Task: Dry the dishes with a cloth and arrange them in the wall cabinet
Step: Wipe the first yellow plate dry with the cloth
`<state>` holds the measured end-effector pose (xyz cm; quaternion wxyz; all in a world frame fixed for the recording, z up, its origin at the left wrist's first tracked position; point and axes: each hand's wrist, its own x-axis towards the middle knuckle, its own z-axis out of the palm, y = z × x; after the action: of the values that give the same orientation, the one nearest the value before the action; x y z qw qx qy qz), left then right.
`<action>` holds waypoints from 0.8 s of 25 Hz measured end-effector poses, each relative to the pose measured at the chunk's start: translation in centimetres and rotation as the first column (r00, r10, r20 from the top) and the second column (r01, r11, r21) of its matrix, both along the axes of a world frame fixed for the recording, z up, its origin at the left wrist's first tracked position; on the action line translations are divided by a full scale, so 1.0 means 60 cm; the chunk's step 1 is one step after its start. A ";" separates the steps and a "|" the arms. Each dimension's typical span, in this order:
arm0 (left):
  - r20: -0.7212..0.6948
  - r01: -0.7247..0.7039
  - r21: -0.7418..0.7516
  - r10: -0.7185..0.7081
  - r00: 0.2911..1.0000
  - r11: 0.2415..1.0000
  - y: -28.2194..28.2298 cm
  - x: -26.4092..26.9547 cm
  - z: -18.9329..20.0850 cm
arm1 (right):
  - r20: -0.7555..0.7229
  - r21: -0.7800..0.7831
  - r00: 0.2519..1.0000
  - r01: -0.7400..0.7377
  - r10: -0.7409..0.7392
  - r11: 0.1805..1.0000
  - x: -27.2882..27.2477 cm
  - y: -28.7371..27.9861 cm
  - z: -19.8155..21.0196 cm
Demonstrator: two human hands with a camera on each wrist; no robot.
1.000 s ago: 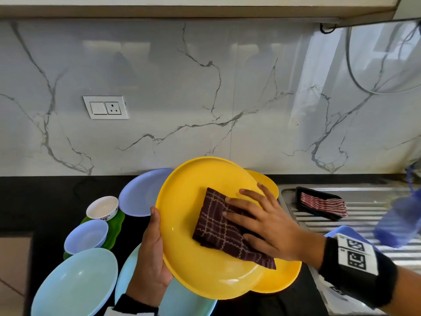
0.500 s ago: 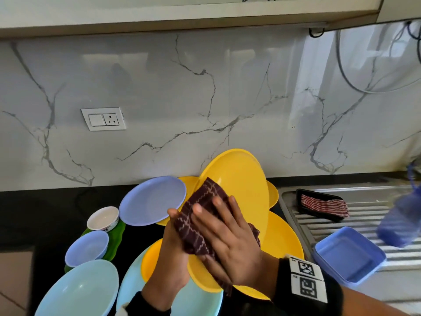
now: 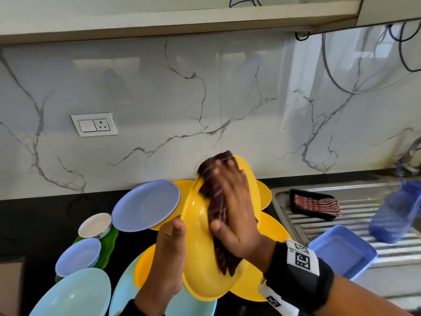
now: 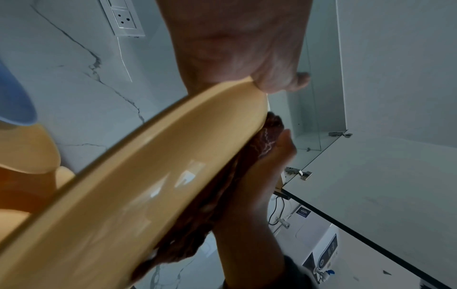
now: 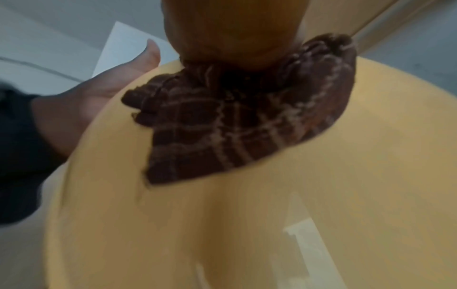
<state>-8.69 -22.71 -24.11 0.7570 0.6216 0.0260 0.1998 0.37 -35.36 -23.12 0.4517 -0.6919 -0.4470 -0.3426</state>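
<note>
Left hand (image 3: 169,254) is gripping the tilted yellow plate (image 3: 200,265) by its near-left rim above the desk. Right hand (image 3: 237,215), fingers spread flat, is pressing the brown cloth (image 3: 215,208) onto the plate's upturned face, sweeping lengthwise.

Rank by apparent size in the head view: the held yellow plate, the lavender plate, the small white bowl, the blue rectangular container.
1. Held yellow plate, though nearest the camera
2. Lavender plate
3. Blue rectangular container, close to the lavender plate, so unsure
4. Small white bowl
</note>
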 end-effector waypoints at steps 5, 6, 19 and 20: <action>0.004 0.120 -0.066 -0.120 0.993 0.991 -0.010 -0.006 0.005 | 0.323 -0.163 0.938 -0.079 0.129 0.983 -0.026 0.000 -0.051; -0.022 0.106 0.005 -0.106 0.994 0.994 -0.015 -0.006 0.009 | 0.307 -0.123 0.943 -0.094 0.127 0.988 -0.016 -0.001 -0.044; 0.146 0.089 0.173 -0.115 0.983 0.981 -0.020 0.005 0.009 | 0.247 0.029 0.955 -0.175 0.163 0.984 -0.019 0.002 -0.043; 0.156 0.090 0.188 -0.120 0.980 0.978 -0.020 0.005 0.008 | 0.286 0.016 0.944 -0.174 0.163 0.985 -0.022 0.002 -0.050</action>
<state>-8.39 -23.92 -23.63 0.7068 0.6690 -0.0884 0.2122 -0.93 -35.22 -26.10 0.4247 -0.5856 -0.5575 -0.4073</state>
